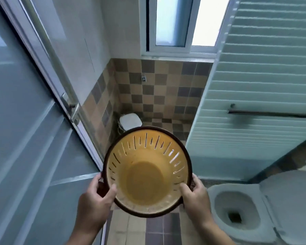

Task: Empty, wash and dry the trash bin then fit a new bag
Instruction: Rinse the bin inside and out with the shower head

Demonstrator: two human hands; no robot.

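Bathroom, checkered brown and tan tile floor (159, 228) and lower wall, white plaster above. Frosted window (173, 22) at the back. Frosted glass door (25, 121) on the left with a metal handle (72, 110). Ribbed pale panel on the right carrying a dark bar (270, 113).

Bin (147, 171) held up centre frame over the floor, mouth facing the camera. Round plastic, yellow-orange inside, dark brown rim, narrow slots all around the upper wall, solid flat bottom. Nothing inside it, no bag fitted.

Left hand (94, 200) grips the rim at lower left: thumb hooked inside the wall, fingers curled round the outside. Right hand (196, 195) grips the rim at lower right the same way, thumb inside, fingers wrapped behind. Both clamped on the bin.

White toilet (237, 211) at lower right, seat and lid up, bowl open, just beside the right hand in frame. Small white lidded object (131, 121) on the floor in the far corner, partly hidden behind the bin's top edge. Small wall fitting (144, 79) on the back tiles.
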